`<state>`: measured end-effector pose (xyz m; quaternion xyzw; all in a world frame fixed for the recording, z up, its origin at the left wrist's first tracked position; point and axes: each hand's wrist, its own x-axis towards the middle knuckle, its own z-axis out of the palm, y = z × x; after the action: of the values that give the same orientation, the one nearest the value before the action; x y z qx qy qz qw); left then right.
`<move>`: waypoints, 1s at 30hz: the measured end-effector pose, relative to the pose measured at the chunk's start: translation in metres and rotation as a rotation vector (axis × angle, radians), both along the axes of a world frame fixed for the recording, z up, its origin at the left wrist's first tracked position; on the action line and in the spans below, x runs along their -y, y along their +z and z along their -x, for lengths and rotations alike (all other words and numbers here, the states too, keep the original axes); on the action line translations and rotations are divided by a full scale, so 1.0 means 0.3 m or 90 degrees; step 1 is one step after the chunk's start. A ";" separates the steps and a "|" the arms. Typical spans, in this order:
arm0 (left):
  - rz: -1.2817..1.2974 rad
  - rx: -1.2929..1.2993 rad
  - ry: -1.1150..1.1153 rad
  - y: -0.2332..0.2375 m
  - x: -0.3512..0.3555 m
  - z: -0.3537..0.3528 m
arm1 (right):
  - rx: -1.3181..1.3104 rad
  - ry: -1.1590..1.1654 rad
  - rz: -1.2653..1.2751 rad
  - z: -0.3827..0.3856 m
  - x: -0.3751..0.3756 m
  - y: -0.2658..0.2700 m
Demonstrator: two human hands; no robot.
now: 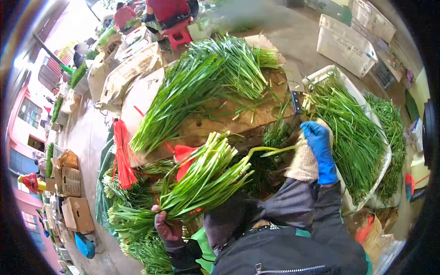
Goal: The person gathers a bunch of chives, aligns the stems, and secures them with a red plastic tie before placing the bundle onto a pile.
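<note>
My left hand (168, 225), in a dark glove with bare fingertips, is closed round the leafy part of a bundle of green stalks (201, 178), pale ends pointing up and right. My right hand (318, 142), in a blue glove, is raised over a beige knitted cover (303, 158) on my knee, by the right-hand crate. Its fingers are bent, and what they hold, if anything, is hidden. A few yellowish stalks (275, 150) stretch from the bundle towards that cover. A big heap of greens (206, 68) lies on the wooden board (201, 126) ahead.
A dark-handled knife (296, 102) lies at the board's right edge. Red ties (121, 151) hang at its left. A white crate (388, 158) of greens stands at the right, another crate (343, 46) behind it. Seated people are at the top left, near a red stool (178, 35).
</note>
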<state>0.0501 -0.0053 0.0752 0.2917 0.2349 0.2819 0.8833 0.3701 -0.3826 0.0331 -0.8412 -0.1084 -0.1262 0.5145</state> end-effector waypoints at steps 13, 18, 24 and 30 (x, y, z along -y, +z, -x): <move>0.074 0.017 0.079 -0.103 -0.004 -0.003 | -0.301 0.385 -0.056 0.249 -0.294 0.126; 0.081 -0.012 0.076 -0.113 0.013 -0.008 | -0.110 0.426 0.070 0.291 -0.490 0.038; 0.155 0.025 0.092 -0.085 0.046 -0.045 | -0.222 0.696 -0.127 0.473 -0.579 0.098; 0.138 0.052 0.074 -0.090 0.030 -0.048 | -0.366 0.339 0.103 0.331 -0.230 -0.044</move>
<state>0.0646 -0.0142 0.0483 0.1683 0.2440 0.3170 0.9009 0.2707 -0.3135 0.0199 -0.8225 -0.1836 0.2611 0.4707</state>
